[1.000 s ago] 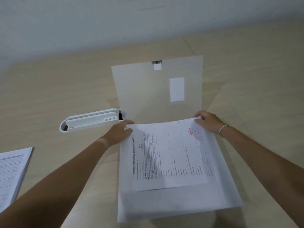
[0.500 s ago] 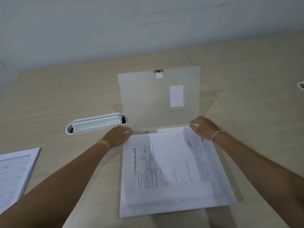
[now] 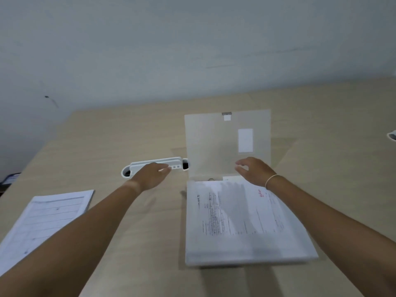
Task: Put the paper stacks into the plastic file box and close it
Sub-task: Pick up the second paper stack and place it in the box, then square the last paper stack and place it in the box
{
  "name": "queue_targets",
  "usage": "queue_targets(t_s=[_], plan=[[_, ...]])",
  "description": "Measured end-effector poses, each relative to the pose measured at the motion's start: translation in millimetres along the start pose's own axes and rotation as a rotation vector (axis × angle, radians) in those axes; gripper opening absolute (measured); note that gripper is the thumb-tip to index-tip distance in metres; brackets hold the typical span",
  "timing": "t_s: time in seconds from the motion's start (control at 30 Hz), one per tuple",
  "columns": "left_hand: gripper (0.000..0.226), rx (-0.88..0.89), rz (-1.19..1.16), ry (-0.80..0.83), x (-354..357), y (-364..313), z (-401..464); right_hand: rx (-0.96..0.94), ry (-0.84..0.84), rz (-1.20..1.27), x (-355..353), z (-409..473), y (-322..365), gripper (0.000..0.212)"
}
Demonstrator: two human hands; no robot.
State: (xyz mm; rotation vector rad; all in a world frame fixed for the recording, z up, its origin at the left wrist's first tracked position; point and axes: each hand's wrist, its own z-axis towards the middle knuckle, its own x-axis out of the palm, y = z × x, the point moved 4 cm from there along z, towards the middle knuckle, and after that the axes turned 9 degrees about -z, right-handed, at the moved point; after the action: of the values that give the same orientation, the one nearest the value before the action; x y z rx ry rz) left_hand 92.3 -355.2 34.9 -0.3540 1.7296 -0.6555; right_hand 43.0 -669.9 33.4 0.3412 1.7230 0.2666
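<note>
Pale wood desk (image 3: 128, 129) against a plain grey wall carries the plastic file box (image 3: 248, 257), which lies open just right of centre with its translucent lid (image 3: 211, 142) standing upright at the far edge; compared with half a second ago, both hands have let go of the paper stack (image 3: 240, 213), which now lies flat inside the box base, its far edge near the lid hinge; this indicates that the first stack is loaded; a second paper stack (image 3: 46, 213) remains on the desk well to the left, so loading is judged incomplete and the lid must stay up; left hand (image 3: 150, 176) hovers above the desk left of the box, palm down, fingers loosely spread and empty, in front of a white cable port (image 3: 154, 166); right hand (image 3: 254, 170) hovers over the far edge of the stack, just in front of the lid, fingers relaxed, slightly curled and gripping nothing; a thin band circles the right wrist; both forearms are extended forward
</note>
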Motion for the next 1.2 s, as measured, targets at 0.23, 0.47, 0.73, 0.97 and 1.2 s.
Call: queue_targets(t_s=[0.23, 0.47, 0.73, 0.97, 1.2], plan=[[0.036, -0.019, -0.002, -0.073, -56, 51, -34, -0.058, -0.024, 0.017, 16, -4, 85, 0.044], [0.042, -0.166, -0.118, -0.092, -116, 161, -79, -0.088, -0.004, 0.07, 72, 1, 209, 0.04], [0.048, -0.475, -0.248, -0.177, -175, 334, -156, -0.034, 0.213, 0.297, 193, 0, 363, 0.046], [0.053, -0.705, -0.479, -0.235, -181, 426, -193, 0.015, 0.398, 0.357, 269, -11, 435, 0.049], [0.041, -0.66, -0.572, -0.192, -168, 431, -172, 0.027, 0.375, 0.407, 299, -14, 451, 0.052]])
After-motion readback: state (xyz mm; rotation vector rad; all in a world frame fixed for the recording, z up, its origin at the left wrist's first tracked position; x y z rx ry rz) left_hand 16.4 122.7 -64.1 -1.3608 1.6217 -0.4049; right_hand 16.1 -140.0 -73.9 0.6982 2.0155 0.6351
